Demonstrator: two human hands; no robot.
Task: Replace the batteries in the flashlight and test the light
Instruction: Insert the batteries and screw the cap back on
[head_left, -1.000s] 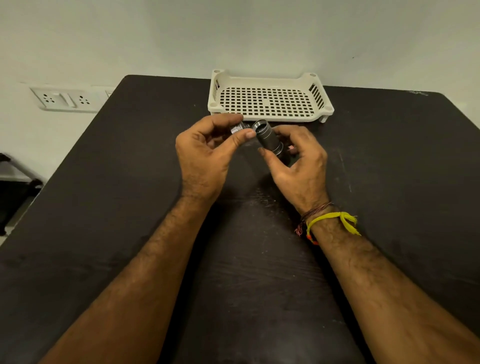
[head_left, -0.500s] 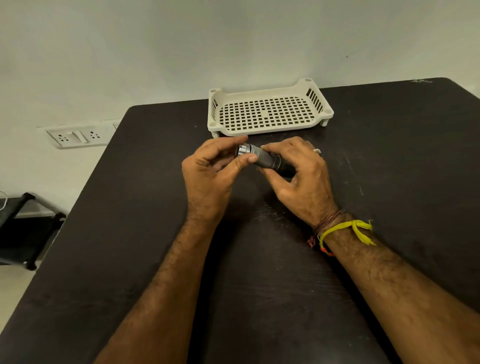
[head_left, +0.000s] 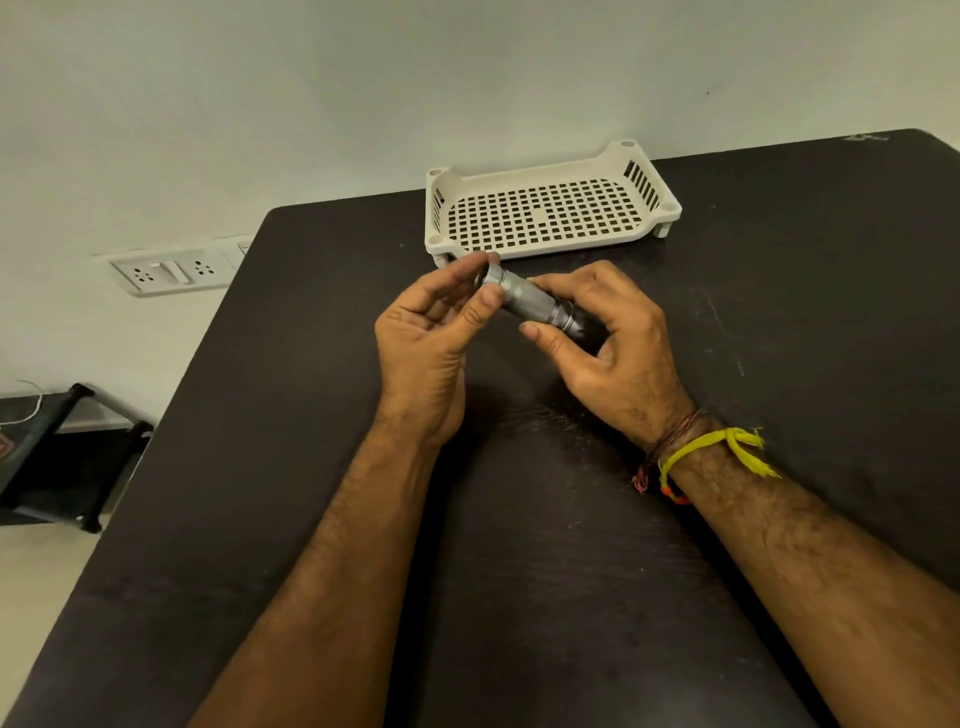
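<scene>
While both hold flashlight (head_left: 530, 300) above table (head_left: 311, 415) | left hand (head_left: 431, 332) pinches cap end | right hand (head_left: 613, 338) grips head end

- A plain off-white wall (head_left: 363, 93) stood behind the dark matte table (head_left: 260, 467).
- A white socket panel (head_left: 171, 270) sat low on it.
- A black metal-framed rack (head_left: 57, 452) stood on the pale floor (head_left: 31, 597).

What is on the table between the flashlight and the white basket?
Nothing: in the head view, only bare dark table separates the flashlight from the basket.
</scene>
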